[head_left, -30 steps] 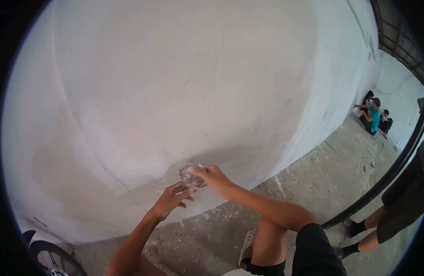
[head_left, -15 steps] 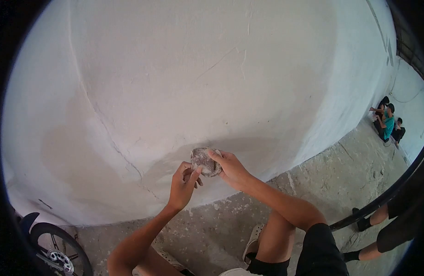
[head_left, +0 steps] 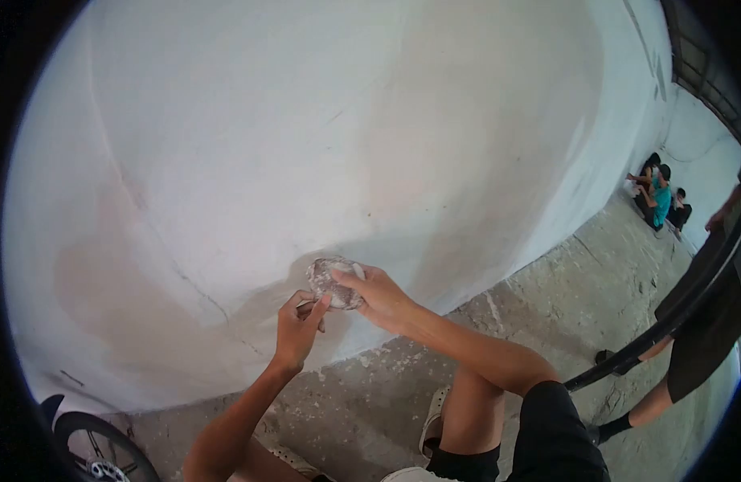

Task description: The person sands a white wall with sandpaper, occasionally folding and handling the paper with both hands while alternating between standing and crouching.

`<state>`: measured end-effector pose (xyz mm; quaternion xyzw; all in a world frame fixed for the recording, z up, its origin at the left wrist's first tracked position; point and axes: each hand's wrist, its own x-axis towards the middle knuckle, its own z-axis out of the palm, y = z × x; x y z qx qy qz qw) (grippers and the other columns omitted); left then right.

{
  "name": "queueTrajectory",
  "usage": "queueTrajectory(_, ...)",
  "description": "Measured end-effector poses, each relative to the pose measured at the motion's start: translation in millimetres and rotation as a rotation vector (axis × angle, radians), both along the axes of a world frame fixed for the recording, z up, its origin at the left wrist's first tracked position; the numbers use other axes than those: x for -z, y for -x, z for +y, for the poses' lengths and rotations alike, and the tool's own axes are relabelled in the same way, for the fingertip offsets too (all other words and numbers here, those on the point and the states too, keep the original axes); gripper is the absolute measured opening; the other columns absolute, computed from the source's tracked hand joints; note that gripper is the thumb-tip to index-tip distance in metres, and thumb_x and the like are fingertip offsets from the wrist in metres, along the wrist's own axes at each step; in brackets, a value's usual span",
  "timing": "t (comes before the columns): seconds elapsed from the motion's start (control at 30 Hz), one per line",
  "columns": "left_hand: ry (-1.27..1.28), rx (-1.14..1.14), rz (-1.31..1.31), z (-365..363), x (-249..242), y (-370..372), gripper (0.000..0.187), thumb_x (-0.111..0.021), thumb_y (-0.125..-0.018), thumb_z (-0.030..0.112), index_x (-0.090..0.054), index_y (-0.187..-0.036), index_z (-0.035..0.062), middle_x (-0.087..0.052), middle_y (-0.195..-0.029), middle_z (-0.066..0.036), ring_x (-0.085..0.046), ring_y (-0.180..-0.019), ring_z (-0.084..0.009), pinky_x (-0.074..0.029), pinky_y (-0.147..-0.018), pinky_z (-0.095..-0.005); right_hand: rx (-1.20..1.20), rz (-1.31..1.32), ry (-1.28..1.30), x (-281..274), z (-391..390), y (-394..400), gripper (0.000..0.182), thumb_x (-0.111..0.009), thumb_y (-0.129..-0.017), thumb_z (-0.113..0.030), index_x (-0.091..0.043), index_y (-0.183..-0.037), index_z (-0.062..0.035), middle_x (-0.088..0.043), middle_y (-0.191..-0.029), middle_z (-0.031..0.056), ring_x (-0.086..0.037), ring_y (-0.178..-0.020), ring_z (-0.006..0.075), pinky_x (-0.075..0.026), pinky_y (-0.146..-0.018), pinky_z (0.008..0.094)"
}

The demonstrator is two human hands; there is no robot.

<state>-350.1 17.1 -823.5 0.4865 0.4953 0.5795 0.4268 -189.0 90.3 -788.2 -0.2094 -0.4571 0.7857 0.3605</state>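
Observation:
A palm-sized brown piece covered in white dust, which looks like folded sandpaper point(head_left: 321, 277), is held up in front of the white wall point(head_left: 250, 145). My right hand point(head_left: 374, 296) grips its right side, the thumb lying across its face. At the lower left edge, my left hand point(head_left: 298, 317) pinches it between thumb and curled fingers. The fingers behind the piece are hidden. A shadow falls on the wall around both hands.
A black wheel point(head_left: 105, 446) stands at the lower left. Beside my bent legs on the right are a long black bar point(head_left: 660, 329) and a standing person point(head_left: 708, 313). Several people point(head_left: 660, 193) sit by the far wall. The concrete floor point(head_left: 547, 313) is rough.
The view has shifted, so the hands and the piece appear slightly further left. The piece has turned a little in my fingers. More of the person on the right shows.

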Motion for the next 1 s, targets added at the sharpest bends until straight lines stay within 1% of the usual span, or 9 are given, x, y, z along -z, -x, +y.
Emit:
queueTrajectory(0.2,0.039,0.02,0.039,-1.7,-1.3,1.7,0.03,-0.069,-0.094,0.027,-0.054,-0.098,0.0015,-0.068,-0.087,-0.01,-0.056,-0.066,-0.0094,-0.043,-0.057,-0.0244,0.007,-0.076,-0.02,3.8,1.3,-1.7,0.035,-0.062,-0.098,-0.026,-0.059,-0.121,0.0,-0.065,-0.109,0.004,-0.061,-0.099,0.0109,-0.049,-0.086,0.0291)
queueTrajectory(0.3,0.042,0.009,0.1,-2.1,-5.0,-2.0,0.031,-0.067,-0.095,0.028,-0.053,-0.106,0.0025,-0.066,-0.096,-0.01,-0.061,-0.074,-0.0127,-0.05,-0.059,-0.0283,0.014,-0.092,-0.08,-4.8,-3.3,-6.2,0.034,-0.063,-0.098,-0.026,-0.06,-0.121,-0.0005,-0.065,-0.107,0.0034,-0.06,-0.097,0.0102,-0.049,-0.086,0.029)
queueTrajectory(0.4,0.006,-0.09,-0.017,-6.1,-14.7,-7.4,0.033,-0.067,-0.094,0.028,-0.053,-0.108,0.0021,-0.064,-0.101,-0.009,-0.062,-0.085,-0.0152,-0.054,-0.066,-0.0301,0.012,-0.1,-0.122,-7.6,-3.6,-9.4,0.034,-0.063,-0.097,-0.026,-0.061,-0.12,-0.0002,-0.065,-0.106,0.0033,-0.06,-0.094,0.0099,-0.049,-0.084,0.0287)
queueTrajectory(0.5,0.02,0.017,-0.049,-1.0,-17.0,2.0,0.032,-0.068,-0.094,0.025,-0.054,-0.111,0.002,-0.064,-0.1,-0.008,-0.063,-0.093,-0.0164,-0.056,-0.074,-0.0309,-0.021,-0.102,-0.106,-2.3,1.9,-9.5,0.034,-0.063,-0.098,-0.024,-0.06,-0.121,0.0006,-0.066,-0.109,0.0045,-0.061,-0.097,0.0107,-0.051,-0.085,0.0288)
queueTrajectory(0.57,0.035,0.095,0.032,3.5,-11.1,6.6,0.03,-0.069,-0.093,0.021,-0.055,-0.111,0.001,-0.065,-0.103,-0.008,-0.063,-0.097,-0.0162,-0.057,-0.078,-0.0321,-0.04,-0.117,-0.085,-1.6,3.3,-10.7,0.034,-0.062,-0.098,-0.022,-0.059,-0.123,0.0014,-0.066,-0.113,0.0056,-0.063,-0.101,0.0116,-0.052,-0.088,0.0294)
queueTrajectory(0.67,0.011,0.1,-0.067,3.6,-9.7,4.3,0.024,-0.071,-0.091,0.015,-0.056,-0.101,-0.0003,-0.063,-0.102,-0.008,-0.063,-0.095,-0.0159,-0.058,-0.081,-0.0326,-0.052,-0.127,-0.091,-3.1,0.1,-9.8,0.034,-0.062,-0.098,-0.023,-0.059,-0.122,0.0013,-0.067,-0.111,0.0055,-0.063,-0.099,0.0113,-0.052,-0.086,0.0294)
queueTrajectory(0.77,-0.001,0.104,-0.109,-1.3,-12.1,-2.3,0.021,-0.071,-0.091,0.012,-0.057,-0.099,-0.001,-0.062,-0.103,-0.008,-0.063,-0.095,-0.0152,-0.059,-0.087,-0.0354,0.005,-0.201,-0.172,-5.6,-2.1,-10.6,0.036,-0.063,-0.098,-0.024,-0.06,-0.122,0.0016,-0.067,-0.11,0.0056,-0.062,-0.098,0.011,-0.052,-0.087,0.0293)
queueTrajectory(0.83,0.021,0.101,-0.16,-2.7,-14.8,-6.3,0.021,-0.07,-0.091,0.011,-0.056,-0.1,-0.0011,-0.062,-0.104,-0.009,-0.063,-0.095,-0.0151,-0.059,-0.088,-0.0362,0.054,-0.185,-0.209,-2.3,-1.0,-9.0,0.039,-0.064,-0.097,-0.03,-0.062,-0.12,0.0,-0.067,-0.1,0.0028,-0.061,-0.09,0.0097,-0.05,-0.082,0.0291)
queueTrajectory(1.0,0.006,0.112,-0.232,-1.8,-10.4,-4.0,0.022,-0.07,-0.091,0.011,-0.056,-0.102,-0.0014,-0.062,-0.105,-0.009,-0.062,-0.096,-0.0155,-0.059,-0.088,-0.0372,0.024,-0.193,-0.171,0.1,0.2,-8.3,0.041,-0.064,-0.096,-0.032,-0.061,-0.122,0.0004,-0.066,-0.104,0.0037,-0.059,-0.094,0.0105,-0.049,-0.086,0.03)
